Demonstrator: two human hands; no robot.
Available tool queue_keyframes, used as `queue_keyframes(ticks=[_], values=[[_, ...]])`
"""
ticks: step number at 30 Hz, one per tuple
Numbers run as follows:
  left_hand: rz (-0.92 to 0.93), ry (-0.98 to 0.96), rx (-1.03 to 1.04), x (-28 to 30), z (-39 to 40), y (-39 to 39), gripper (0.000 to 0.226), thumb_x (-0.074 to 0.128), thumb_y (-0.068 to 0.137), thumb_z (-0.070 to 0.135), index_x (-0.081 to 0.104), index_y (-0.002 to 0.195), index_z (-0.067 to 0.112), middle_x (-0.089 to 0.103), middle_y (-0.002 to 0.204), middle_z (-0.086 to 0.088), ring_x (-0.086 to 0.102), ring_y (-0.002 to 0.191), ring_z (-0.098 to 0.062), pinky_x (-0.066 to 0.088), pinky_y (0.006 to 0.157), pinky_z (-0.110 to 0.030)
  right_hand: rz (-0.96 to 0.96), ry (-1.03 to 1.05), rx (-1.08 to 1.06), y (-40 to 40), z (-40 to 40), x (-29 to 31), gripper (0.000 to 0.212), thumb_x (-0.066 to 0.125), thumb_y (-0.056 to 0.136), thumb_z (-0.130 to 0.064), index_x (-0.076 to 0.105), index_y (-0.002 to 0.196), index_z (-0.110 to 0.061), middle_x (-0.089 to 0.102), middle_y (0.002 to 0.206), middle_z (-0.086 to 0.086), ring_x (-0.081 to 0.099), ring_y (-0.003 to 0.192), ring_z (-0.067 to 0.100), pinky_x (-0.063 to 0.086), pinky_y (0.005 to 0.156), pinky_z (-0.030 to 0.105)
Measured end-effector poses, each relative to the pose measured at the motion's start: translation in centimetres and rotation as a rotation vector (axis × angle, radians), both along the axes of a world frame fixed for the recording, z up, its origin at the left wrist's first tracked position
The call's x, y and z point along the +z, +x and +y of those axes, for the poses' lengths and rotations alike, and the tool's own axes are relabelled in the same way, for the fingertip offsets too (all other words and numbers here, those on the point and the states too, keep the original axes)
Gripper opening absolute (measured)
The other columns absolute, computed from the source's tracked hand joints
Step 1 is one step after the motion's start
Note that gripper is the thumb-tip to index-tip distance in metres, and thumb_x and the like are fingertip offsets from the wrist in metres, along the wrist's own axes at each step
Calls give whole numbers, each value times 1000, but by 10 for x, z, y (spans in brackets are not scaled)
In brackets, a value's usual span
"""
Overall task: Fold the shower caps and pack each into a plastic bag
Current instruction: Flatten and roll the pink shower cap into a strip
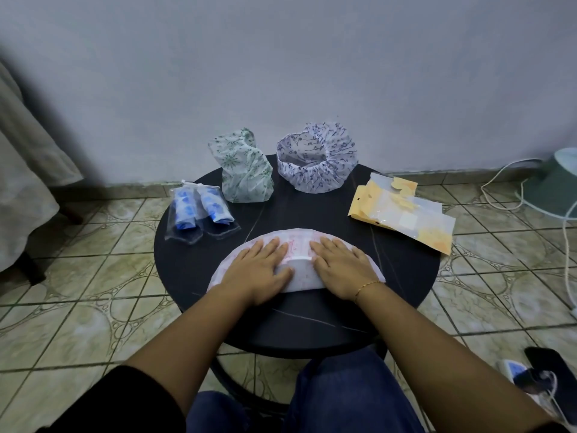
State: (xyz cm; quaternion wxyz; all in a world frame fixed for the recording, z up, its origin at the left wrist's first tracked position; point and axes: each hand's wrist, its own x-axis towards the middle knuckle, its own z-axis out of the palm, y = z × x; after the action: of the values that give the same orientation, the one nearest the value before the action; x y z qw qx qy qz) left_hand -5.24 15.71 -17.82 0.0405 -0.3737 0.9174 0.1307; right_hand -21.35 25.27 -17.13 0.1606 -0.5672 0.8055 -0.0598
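Round black table (406,270), contents left to right. Two bagged blue caps (199,214): far left edge. Pink cap (296,242), folded to half-moon: near centre, pinned flat beneath left hand (259,270) and right hand (340,270), fingers spread. Empty yellow-backed bags (402,214): right edge.

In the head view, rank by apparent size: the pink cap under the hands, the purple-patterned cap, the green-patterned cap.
1. pink cap, flattened and nearest the camera, so its lead is unsure.
2 and 3. purple-patterned cap and green-patterned cap look alike.
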Motion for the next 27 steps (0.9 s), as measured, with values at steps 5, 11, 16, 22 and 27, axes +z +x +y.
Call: queue_keyframes(ticks=[5,11,16,22,27], values=[[-18,-28,-38,-1,-7,16,57,17,99,49,2,152,31,-5,159,9,-6,145,-8,-3,118,-31,21,1,9,-8,9,-1,54,13,100,-44,5,151,-25,-3,159,-6,-6,145,9,-3,117,34],[-28,-16,-17,2,-10,37,55,15,101,46,2,151,30,-3,159,10,-7,145,-5,-3,116,-30,33,16,5,-17,20,-1,56,9,100,-46,-1,151,-26,-7,158,-8,-8,144,6,-5,116,36],[-30,14,21,3,-6,46,53,15,101,43,1,151,30,-5,159,9,-8,145,-6,-3,117,-34,58,27,-58,-25,31,-3,55,9,100,-44,-3,151,-26,-8,158,-10,-9,144,6,-11,115,43],[-22,-29,226,4,30,38,56,15,99,42,7,152,26,2,160,6,-1,146,-11,1,117,-42,143,-244,-214,-11,47,3,44,29,99,-31,38,142,-23,22,156,-1,10,145,16,-1,116,43],[-69,-136,404,17,62,18,55,22,94,50,35,142,26,32,148,1,31,132,-21,20,103,-46,27,-391,-133,31,42,13,35,35,97,-36,56,125,-33,44,140,-10,32,130,11,22,97,36]])
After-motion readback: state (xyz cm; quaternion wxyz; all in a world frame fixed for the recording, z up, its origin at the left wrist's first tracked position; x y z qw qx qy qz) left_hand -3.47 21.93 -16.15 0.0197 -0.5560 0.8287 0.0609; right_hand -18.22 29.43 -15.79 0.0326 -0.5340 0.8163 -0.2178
